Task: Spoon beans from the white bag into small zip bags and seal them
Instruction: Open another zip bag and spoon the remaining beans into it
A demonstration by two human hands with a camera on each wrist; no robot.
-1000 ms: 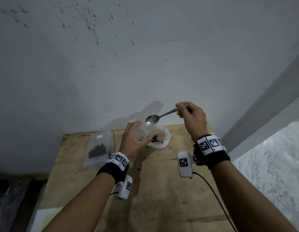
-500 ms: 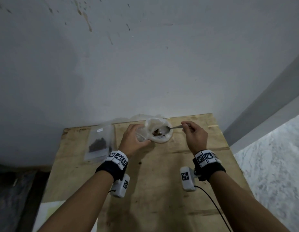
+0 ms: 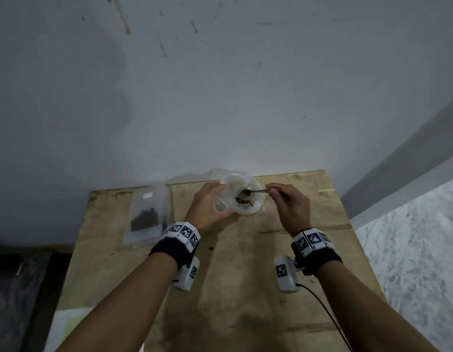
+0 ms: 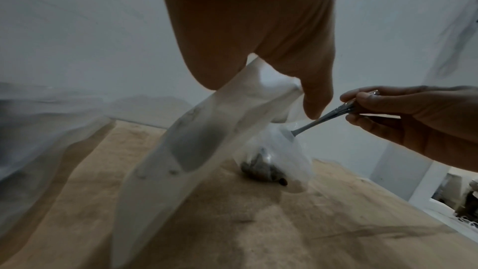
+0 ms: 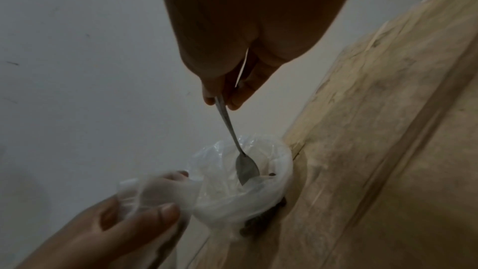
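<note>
Head view: a wooden table [image 3: 220,288] is seen against a grey wall, and both hands are gathered at its far edge. The spoon [image 3: 253,191] is pinched by its handle between the thumb and curled fingers of the right hand [image 3: 291,207], and its bowl is dipped into the open mouth of the white bag [image 3: 256,209], down among the dark beans [image 3: 242,200] at the bottom. In the right wrist view the spoon's tip is shown buried at the bag's inner wall, so how much has been loaded cannot be told.

A small zip bag [image 4: 186,140] is gripped by the left hand [image 3: 207,207], just beside the white bag and touching its rim. It is held at its top edge between thumb and fingers — the left wrist view shows it hanging down towards the table. Whether its mouth is open cannot be made out, and no beans can be made out inside it, though the plastic is blurred.

To the left, well apart from the hands, a filled zip bag [image 3: 146,214] lies flat on the table with a dark heap of beans inside; whether its seal is pressed shut is too small to tell. One portion is therefore judged to be done or nearly done. The second is only at the scooping stage: the spoonful is yet to be lifted and tipped into the held bag, and that bag is yet to be sealed. Beans remain in the white bag, so further portions may follow.
</note>
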